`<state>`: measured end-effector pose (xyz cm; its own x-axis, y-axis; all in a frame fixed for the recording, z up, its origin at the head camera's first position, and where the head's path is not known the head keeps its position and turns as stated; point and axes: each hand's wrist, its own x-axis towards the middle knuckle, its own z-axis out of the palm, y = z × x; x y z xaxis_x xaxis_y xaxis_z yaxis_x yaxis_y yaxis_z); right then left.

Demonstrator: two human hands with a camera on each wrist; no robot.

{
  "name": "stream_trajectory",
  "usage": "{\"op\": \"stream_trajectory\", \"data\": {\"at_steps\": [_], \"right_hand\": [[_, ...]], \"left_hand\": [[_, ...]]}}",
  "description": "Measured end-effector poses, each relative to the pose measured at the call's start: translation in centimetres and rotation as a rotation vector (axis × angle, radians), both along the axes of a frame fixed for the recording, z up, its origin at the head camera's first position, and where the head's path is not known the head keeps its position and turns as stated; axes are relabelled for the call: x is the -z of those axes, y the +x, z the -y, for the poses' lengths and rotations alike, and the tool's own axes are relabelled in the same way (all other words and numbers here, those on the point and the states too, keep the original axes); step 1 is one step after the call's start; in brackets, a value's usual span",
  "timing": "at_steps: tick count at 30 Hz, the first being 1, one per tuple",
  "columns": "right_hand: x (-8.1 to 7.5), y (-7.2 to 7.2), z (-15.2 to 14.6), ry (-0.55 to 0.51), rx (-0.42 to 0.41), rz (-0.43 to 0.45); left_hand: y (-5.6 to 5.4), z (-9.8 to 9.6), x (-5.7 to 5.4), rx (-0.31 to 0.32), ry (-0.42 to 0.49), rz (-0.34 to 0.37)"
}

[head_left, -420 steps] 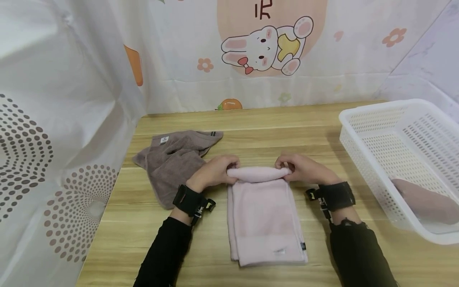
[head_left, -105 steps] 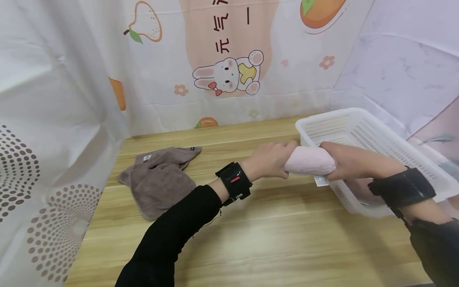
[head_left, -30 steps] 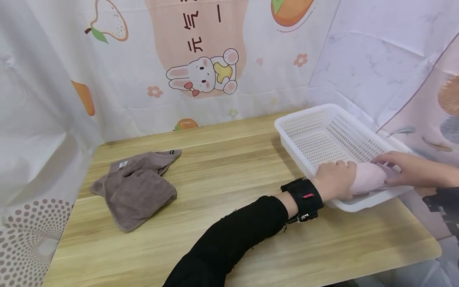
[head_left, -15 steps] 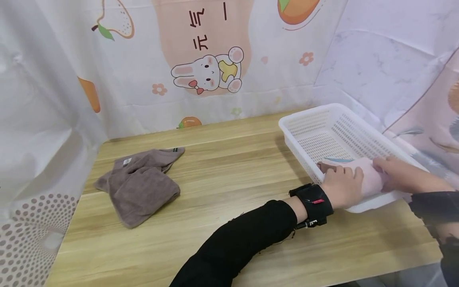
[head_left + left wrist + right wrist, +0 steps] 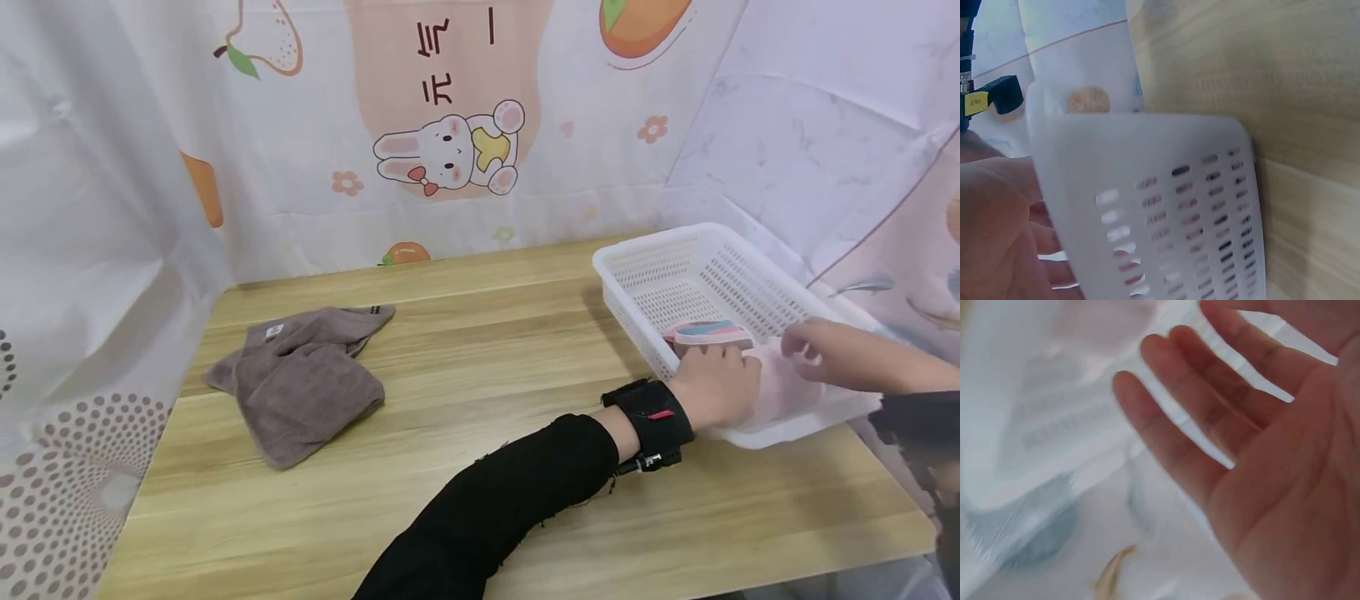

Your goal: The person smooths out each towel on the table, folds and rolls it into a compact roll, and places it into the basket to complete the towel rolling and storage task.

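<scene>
Lying inside the white basket point(image 5: 652, 281), in the head view, is the pink rolled towel point(image 5: 780, 387), at the near end. The left hand point(image 5: 716, 390) reaches over the basket's side and touches the roll, but I cannot tell whether its fingers grip it. The right hand point(image 5: 847, 354) is above the other end of the roll. A striped piece point(image 5: 712, 332) lies farther in. The table point(image 5: 495, 350) is of pale wood grain, and at its left side rests a crumpled brown cloth point(image 5: 307, 383). Behind stands a white curtain point(image 5: 285, 192) — its printed rabbit point(image 5: 450, 154) lies sideways.

In the left wrist view, the slotted outer wall of the basket stands on the wood, and the fingertips are hidden behind it.

In the right wrist view, the right hand has its fingers extended and holds nothing. The blurred pink shape beyond — it is probably the roll — lies within the basket.
</scene>
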<state>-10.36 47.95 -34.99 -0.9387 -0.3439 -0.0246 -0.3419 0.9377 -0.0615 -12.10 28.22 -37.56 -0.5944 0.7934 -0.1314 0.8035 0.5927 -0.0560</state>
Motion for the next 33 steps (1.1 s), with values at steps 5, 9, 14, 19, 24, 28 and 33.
{"op": "stream_trajectory", "data": {"at_steps": [5, 9, 14, 19, 24, 28, 33], "right_hand": [[-0.6, -2.2, 4.2, -0.032, -0.076, -0.062], [-1.3, -3.6, 7.3, -0.033, -0.080, -0.045], [-1.6, -4.6, 10.4, -0.019, -0.134, -0.096], [-1.9, -5.9, 13.1, -0.002, -0.153, -0.052], [-1.7, -6.8, 15.8, -0.034, -0.206, -0.068], [-1.1, -7.6, 18.1, -0.049, -0.231, -0.071], [0.2, -8.2, 19.9, -0.022, -0.214, -0.022]], "left_hand": [[-0.8, 1.8, -1.0, 0.011, 0.010, -0.076], [-1.6, 3.4, -1.7, -0.014, 0.022, -0.109], [-3.1, 5.4, -1.9, -0.081, 0.069, -0.048], [-4.5, 8.0, -1.8, -0.101, 0.117, -0.071], [-5.8, 11.4, -1.0, -0.099, 0.160, -0.102], [-7.1, 14.4, 0.5, -0.117, 0.169, -0.067], [-8.7, 17.1, 3.1, -0.158, 0.117, 0.021]]}}
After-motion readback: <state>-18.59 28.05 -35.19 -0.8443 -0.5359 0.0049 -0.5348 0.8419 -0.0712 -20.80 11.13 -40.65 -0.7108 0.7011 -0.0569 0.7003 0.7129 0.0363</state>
